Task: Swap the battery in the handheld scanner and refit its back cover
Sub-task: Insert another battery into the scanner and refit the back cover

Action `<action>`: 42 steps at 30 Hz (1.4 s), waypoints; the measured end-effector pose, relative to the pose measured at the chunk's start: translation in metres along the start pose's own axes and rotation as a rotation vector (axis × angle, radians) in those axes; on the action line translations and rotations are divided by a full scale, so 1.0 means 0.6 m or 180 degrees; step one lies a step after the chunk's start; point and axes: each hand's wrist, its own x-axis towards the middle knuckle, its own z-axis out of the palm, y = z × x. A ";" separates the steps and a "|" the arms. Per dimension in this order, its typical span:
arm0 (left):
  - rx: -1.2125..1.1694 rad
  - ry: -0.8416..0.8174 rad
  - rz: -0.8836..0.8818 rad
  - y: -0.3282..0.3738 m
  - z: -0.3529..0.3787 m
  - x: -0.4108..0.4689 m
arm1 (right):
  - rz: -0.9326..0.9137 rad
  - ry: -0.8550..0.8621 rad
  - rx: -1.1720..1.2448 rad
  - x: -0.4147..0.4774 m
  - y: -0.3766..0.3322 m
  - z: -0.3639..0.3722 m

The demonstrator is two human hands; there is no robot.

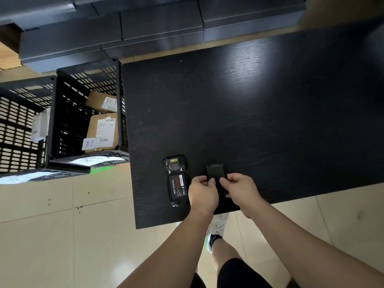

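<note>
A: Start with the big picture — where is everything?

B: On the dark wood-grain counter [270, 100], close to its near edge and toward the near left corner. The black handheld scanner [176, 180] lies face down, back open, with a black battery with a red-and-white label [177, 183] sitting in its bay. Its long axis runs from near edge to far edge.

A: And the cover?

B: The flat black plastic back cover [216, 173] lies just beside the scanner, on its right, parallel to it.

A: The grip?

B: Both hands are pinched closed on the cover's near end: left hand [202, 193], right hand [242, 189]. Whether it is lifted, I cannot tell.

A: So the next move?

B: Probably leftward; the left hand sits nearer the scanner, almost touching it.
</note>
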 end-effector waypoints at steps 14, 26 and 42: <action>-0.0299 -0.0019 0.0306 0.006 -0.192 0.033 | -0.0549 -0.0360 -0.0421 -0.014 -0.069 0.107; 0.0052 -0.0031 0.0474 -0.041 -0.220 0.056 | -0.0747 -0.0278 -0.0983 -0.014 -0.043 0.141; 0.0158 -0.0141 0.0713 -0.055 -0.226 0.066 | -0.0881 -0.0278 -0.1165 -0.010 -0.032 0.141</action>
